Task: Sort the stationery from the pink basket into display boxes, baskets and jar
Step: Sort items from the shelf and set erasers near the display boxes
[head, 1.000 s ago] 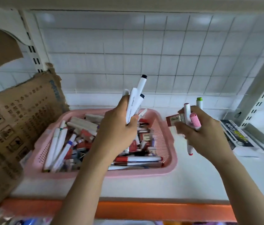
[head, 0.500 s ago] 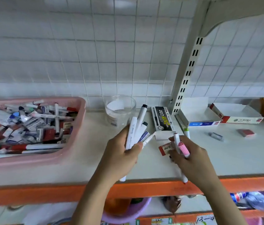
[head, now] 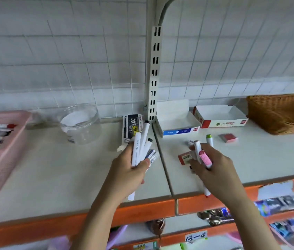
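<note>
1. The left hand [head: 126, 170] is held above the shelf [head: 70, 168], its fingers [head: 143, 162] curled round a bundle of white markers [head: 142, 147]; the black-capped tips fan upward and away from the palm, and the lower ends stick out below the hand.
2. The right hand [head: 213, 170] is held over the shelf just right of the seam, grasping a pink-capped marker [head: 204, 158], a white marker and a green-capped marker [head: 209, 139]; a red-and-white eraser [head: 185, 157] shows at the fingertips, and one marker's red tip pokes out under the wrist.
3. The pink basket [head: 3, 159], with markers and erasers in it, sits at the far left of the shelf, well apart from both hands.
4. A clear jar [head: 80, 123] stands near the wall between the basket and the left hand.
5. A black pen box [head: 131, 128] lies just behind the left hand's markers.
6. Two open display boxes [head: 176, 123] stand by the wall beyond the right hand, a small red eraser [head: 228, 138] lies loose before them, and a wicker basket [head: 279, 114] is at far right.
</note>
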A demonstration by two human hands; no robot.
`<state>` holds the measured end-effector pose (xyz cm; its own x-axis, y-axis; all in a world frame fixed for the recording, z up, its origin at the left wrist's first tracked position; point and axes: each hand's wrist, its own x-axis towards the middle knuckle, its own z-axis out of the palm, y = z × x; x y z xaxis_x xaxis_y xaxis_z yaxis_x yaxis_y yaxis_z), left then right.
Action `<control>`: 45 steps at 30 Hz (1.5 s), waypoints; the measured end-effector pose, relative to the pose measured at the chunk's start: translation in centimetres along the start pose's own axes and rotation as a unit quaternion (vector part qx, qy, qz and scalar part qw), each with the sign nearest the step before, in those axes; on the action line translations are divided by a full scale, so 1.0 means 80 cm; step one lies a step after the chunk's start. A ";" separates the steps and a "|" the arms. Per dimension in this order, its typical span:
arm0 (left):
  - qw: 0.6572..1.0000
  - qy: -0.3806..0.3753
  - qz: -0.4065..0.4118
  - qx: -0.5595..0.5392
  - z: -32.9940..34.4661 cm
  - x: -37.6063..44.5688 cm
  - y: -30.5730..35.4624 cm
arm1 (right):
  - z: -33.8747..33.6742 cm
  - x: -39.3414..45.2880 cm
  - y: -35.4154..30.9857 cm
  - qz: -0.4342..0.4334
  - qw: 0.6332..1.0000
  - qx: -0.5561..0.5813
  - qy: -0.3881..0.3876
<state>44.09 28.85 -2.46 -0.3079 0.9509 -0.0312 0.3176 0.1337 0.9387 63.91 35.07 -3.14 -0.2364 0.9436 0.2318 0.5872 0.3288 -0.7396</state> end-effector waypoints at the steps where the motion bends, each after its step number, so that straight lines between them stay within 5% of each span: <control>1: 1.000 -0.003 -0.002 0.004 0.023 0.008 0.007 | -0.014 0.007 0.015 -0.003 1.000 -0.006 -0.001; 8: 0.997 0.002 -0.071 0.041 0.167 0.066 0.048 | -0.108 0.055 0.110 -0.063 0.994 -0.065 -0.062; 16: 0.988 0.076 -0.104 0.085 0.199 0.083 0.071 | -0.136 0.080 0.149 -0.095 0.989 -0.042 -0.108; 27: 0.981 0.070 -0.122 -0.131 0.169 0.038 0.065 | -0.132 0.086 0.148 -0.083 0.988 -0.047 -0.122; 33: 0.995 0.017 -0.086 -0.052 0.191 0.042 0.073 | -0.150 0.122 0.157 -0.050 0.990 -0.038 -0.128; 38: 0.988 0.114 -0.097 0.041 0.228 0.067 0.088 | -0.164 0.182 0.161 -0.017 0.973 -0.048 -0.223; 42: 0.982 0.137 -0.109 0.074 0.255 0.078 0.096 | -0.163 0.210 0.174 -0.039 0.943 -0.177 -0.279; 45: 0.981 0.140 -0.116 0.072 0.268 0.082 0.098 | -0.172 0.212 0.182 0.013 0.940 -0.116 -0.321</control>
<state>63.76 42.14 -2.62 -0.6152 0.7784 -0.1246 0.3260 0.3952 0.8588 79.12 56.36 -1.27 -0.5941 0.7583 -0.2682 0.7346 0.3756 -0.5651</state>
